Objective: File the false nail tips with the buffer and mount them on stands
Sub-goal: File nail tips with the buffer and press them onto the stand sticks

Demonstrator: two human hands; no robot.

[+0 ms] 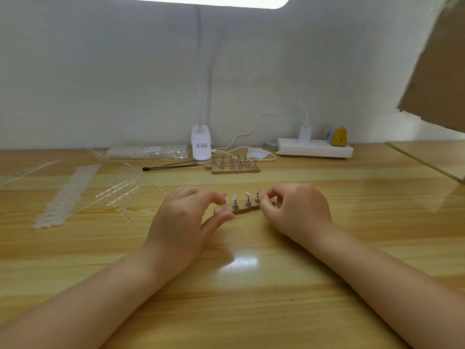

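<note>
My left hand [187,217] pinches a clear nail tip [224,206]; right hand [293,210] grips the base strip [247,210]. I'm mounting; next, seat it gently.

Striped honey-yellow table [327,248]; white power strip [314,148], white lamp [200,144] — mustard-yellow charm [339,137]

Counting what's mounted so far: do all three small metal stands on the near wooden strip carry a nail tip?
Yes, each of the three metal stands on the near wooden strip carries a pale nail tip.
</note>
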